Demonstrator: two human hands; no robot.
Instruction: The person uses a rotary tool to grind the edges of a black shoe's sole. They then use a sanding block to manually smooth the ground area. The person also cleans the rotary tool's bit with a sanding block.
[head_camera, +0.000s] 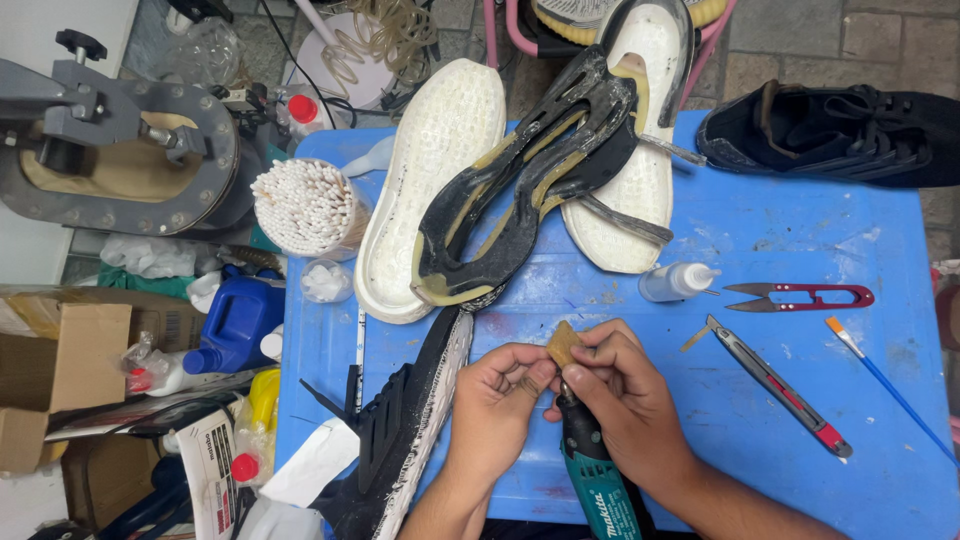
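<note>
My right hand (622, 398) grips a teal and black rotary tool (592, 470), tip pointing up toward a small tan block (564, 344). My left hand (497, 392) pinches that tan block from the left, fingertips meeting those of the right hand. Both hands hover over the blue plastic table (760, 240). Just left of my left hand lies a black shoe upper (405, 440) with a frayed white edge. Above the hands lie a black worn outsole (520, 190) and two white midsoles (432, 170), (640, 180).
To the right lie a small glue bottle (675, 282), red thread snips (805, 296), a utility knife (780, 385) and a thin brush (885, 385). A black shoe (830, 135) sits far right. A cup of white sticks (305, 208) stands left, and a metal press (110, 140), boxes and bottles crowd beyond.
</note>
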